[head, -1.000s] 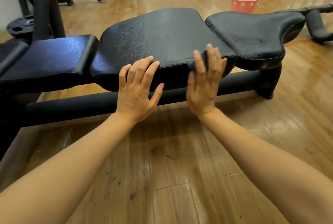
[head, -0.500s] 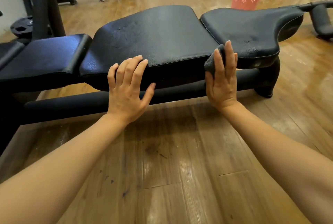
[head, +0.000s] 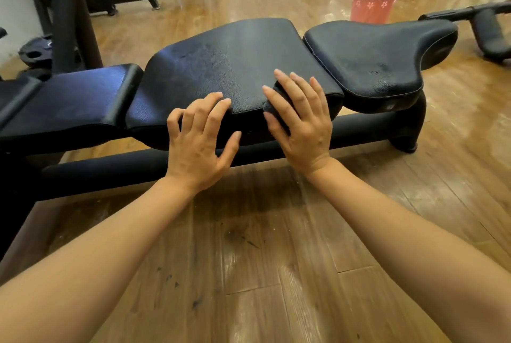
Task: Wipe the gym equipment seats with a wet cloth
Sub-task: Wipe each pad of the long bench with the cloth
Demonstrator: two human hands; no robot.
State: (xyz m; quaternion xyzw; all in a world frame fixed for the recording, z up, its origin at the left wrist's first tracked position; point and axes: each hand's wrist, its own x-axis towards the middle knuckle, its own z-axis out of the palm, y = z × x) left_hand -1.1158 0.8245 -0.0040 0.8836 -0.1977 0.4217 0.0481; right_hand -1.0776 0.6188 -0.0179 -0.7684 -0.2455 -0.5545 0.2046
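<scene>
Right hand (head: 300, 119) down flat on the near edge of the middle seat pad (head: 235, 66), fingers spread, pressing a dark cloth (head: 272, 110) against the pad's front lip; only a bunched dark corner of that cloth showing, under the thumb and forefinger, the rest hidden beneath the palm. Not a clenched grip, more a pinning press, cloth trapped between hand and upholstery. Left hand (head: 197, 138) just beside it on the same front edge, fingertips curled over the lip onto the top surface, thumb splayed out toward the right hand, holding nothing, simply braced on the pad. Close together, the two hands, but not touching. Pad itself black, textured, with a dull damp-looking patch toward its far left side. To the right, apart from it by a narrow gap, a second black saddle-shaped seat (head: 376, 58); to the left, a narrower glossy black pad (head: 69, 94). Black frame tube (head: 110, 168) running under all of it, along the wooden floor (head: 262, 259). Pink bucket (head: 373, 4) standing well behind the saddle seat.
</scene>
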